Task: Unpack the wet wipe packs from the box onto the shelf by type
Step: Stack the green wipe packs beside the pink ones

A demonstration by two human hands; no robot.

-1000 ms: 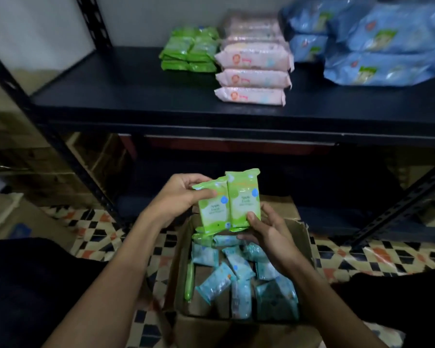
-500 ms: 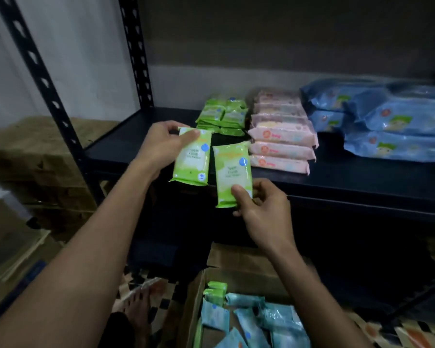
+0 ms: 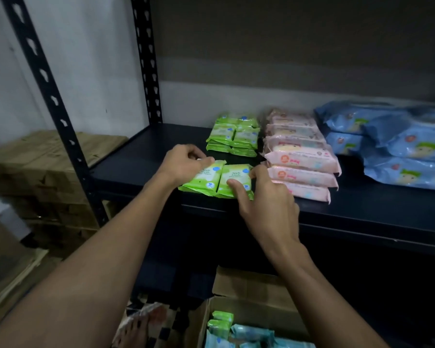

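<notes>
Left hand (image 3: 183,160) pinched green pack (image 3: 203,179) | right hand (image 3: 264,197) gripped its twin (image 3: 236,179) on our shelf (image 3: 362,209) | box (image 3: 249,307) held green and teal packs (image 3: 251,334)

two green packs (image 3: 215,180) lay side by side at the front edge of the dark shelf (image 3: 362,212). the left hand (image 3: 183,164) pinched the left one, the right hand (image 3: 264,197) the right. behind sat a green stack (image 3: 234,134), beside it pink packs (image 3: 301,159) and blue packs (image 3: 397,144). below stood the box (image 3: 249,290).
</notes>
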